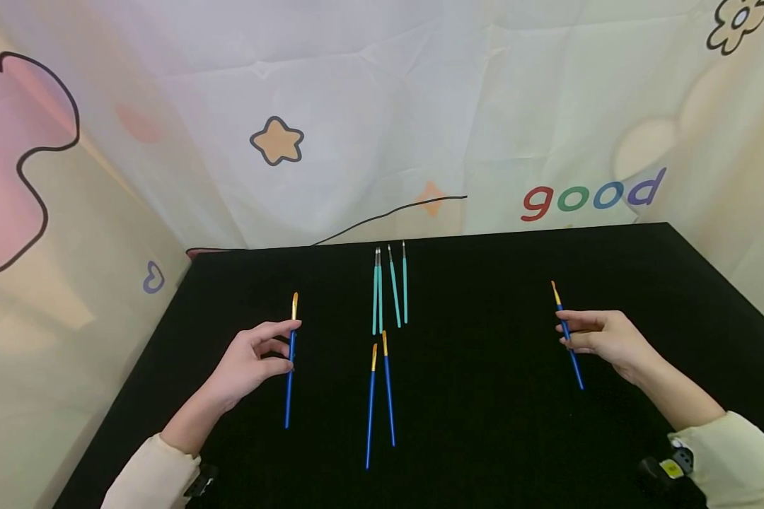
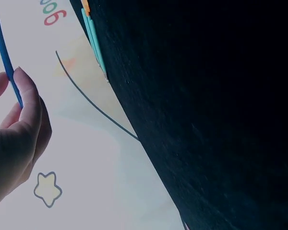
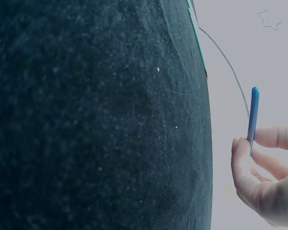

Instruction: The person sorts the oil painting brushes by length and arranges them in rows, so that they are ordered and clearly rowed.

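Observation:
My left hand [image 1: 252,360] pinches a blue paintbrush [image 1: 289,396] between thumb and fingers, its yellow-orange tip pointing to the back of the table. On the right side, my right hand [image 1: 611,341] holds another blue paintbrush [image 1: 575,367], tilted with its tip to the back left. Between the hands, two more blue paintbrushes [image 1: 371,417] lie side by side on the black table. In the left wrist view the held brush handle [image 2: 2,48] rises from the fingertips. The right wrist view shows the blue handle end [image 3: 254,105] sticking up above the right fingers.
Several teal paintbrushes [image 1: 393,290] lie at the back middle of the black table [image 1: 484,424], just beyond the blue pair. A pale printed cloth [image 1: 369,127] with a star and the word "good" hangs behind and at both sides.

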Available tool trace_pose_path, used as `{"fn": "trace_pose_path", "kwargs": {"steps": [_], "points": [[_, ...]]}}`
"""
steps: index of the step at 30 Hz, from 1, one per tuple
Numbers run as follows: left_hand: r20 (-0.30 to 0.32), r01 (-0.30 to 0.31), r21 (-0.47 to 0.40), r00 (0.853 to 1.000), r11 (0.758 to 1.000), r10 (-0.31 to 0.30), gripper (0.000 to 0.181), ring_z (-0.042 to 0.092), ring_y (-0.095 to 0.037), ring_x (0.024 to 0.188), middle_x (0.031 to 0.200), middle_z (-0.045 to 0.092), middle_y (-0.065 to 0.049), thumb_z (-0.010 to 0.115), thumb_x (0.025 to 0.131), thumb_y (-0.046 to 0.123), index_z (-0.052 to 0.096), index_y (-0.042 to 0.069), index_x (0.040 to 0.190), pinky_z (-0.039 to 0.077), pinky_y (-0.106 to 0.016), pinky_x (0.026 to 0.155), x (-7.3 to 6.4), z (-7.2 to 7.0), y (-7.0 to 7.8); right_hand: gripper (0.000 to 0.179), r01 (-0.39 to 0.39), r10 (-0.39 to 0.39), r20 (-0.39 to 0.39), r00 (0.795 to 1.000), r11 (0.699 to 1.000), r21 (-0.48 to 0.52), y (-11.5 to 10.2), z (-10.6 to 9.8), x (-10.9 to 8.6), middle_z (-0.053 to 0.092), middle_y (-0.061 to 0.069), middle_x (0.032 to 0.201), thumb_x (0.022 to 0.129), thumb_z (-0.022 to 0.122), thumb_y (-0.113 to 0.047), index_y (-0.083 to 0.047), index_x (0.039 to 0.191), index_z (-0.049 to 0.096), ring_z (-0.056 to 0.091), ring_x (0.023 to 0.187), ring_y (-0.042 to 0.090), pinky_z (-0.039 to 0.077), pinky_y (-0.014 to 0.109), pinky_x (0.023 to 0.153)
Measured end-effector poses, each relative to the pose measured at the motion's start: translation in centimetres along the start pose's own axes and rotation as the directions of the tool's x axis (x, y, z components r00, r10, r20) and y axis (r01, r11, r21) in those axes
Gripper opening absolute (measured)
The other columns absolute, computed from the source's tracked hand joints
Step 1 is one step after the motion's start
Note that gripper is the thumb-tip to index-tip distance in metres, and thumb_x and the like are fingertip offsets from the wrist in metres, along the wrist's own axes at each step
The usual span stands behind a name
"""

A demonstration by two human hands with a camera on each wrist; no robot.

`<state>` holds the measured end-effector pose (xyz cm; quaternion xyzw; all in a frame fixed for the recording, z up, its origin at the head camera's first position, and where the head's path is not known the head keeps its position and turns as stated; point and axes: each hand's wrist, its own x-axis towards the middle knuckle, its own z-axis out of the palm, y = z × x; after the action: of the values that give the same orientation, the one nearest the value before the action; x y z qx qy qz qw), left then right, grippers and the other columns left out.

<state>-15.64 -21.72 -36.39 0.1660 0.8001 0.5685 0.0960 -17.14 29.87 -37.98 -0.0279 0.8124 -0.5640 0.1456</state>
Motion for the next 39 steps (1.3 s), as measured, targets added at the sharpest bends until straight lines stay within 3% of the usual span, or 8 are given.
{"fn": "trace_pose_path", "kwargs": {"steps": [6,11,21,26,34,39], "points": [[0.015,0.020,-0.022,1.000,1.000,-0.020,0.051,0.054,-0.028,0.091,0.116,0.041,-0.025,0.059,0.079,-0.007,0.047,-0.003,0.129,0.051,-0.030,0.071,0.4,0.8,0.4,0.052,0.003,-0.003,0.005,1.000,1.000,-0.003,-0.1,0.0,-0.1,0.047,0.029,0.122,0.090,0.051,-0.005,0.013,0.133,0.028,0.061,0.091,0.010,0.050,0.028,0.078],[0.050,-0.004,-0.032,0.999,0.999,0.006,0.050,0.054,-0.031,0.091,0.114,0.043,-0.021,0.059,0.080,-0.006,0.046,-0.004,0.128,0.051,-0.030,0.071,0.7,1.6,0.9,0.052,0.002,-0.002,-0.002,1.000,1.000,-0.005,-0.1,0.0,-0.1,0.048,0.028,0.121,0.090,0.050,-0.005,0.013,0.133,0.028,0.061,0.090,0.009,0.050,0.027,0.077],[0.018,-0.009,-0.009,1.000,1.000,0.009,0.051,0.055,-0.024,0.090,0.115,0.045,-0.017,0.059,0.079,-0.007,0.048,0.000,0.128,0.051,-0.029,0.070,1.0,2.8,1.9,0.052,0.014,-0.014,0.006,1.000,1.000,0.011,-0.4,-0.1,-0.1,0.049,0.026,0.121,0.090,0.050,-0.004,0.013,0.134,0.027,0.060,0.089,0.005,0.050,0.027,0.078],[0.015,0.004,-0.002,1.000,1.000,-0.004,0.051,0.054,-0.026,0.091,0.116,0.044,-0.020,0.060,0.079,-0.008,0.049,0.001,0.128,0.050,-0.028,0.071,1.4,3.5,2.0,0.052,0.010,-0.010,0.008,1.000,1.000,0.011,-0.6,0.0,-0.1,0.048,0.027,0.122,0.090,0.050,-0.004,0.013,0.134,0.027,0.060,0.089,0.005,0.050,0.027,0.078],[0.063,0.046,-0.020,0.997,0.999,-0.045,0.051,0.056,-0.025,0.091,0.117,0.043,-0.022,0.060,0.078,-0.008,0.049,0.000,0.127,0.050,-0.034,0.073,2.1,4.6,1.8,0.052,0.005,-0.005,0.005,1.000,1.000,0.012,-0.8,0.0,0.0,0.051,0.023,0.119,0.090,0.051,-0.004,0.013,0.134,0.028,0.061,0.089,0.007,0.050,0.028,0.078],[0.086,0.041,-0.021,0.996,0.999,-0.039,0.051,0.056,-0.025,0.090,0.118,0.041,-0.025,0.059,0.078,-0.008,0.048,-0.001,0.127,0.050,-0.037,0.074,2.5,5.3,1.6,0.053,0.003,-0.003,0.014,1.000,1.000,0.022,-0.8,-0.1,0.1,0.055,0.017,0.116,0.090,0.051,-0.005,0.013,0.134,0.028,0.061,0.090,0.008,0.050,0.027,0.078]]}}
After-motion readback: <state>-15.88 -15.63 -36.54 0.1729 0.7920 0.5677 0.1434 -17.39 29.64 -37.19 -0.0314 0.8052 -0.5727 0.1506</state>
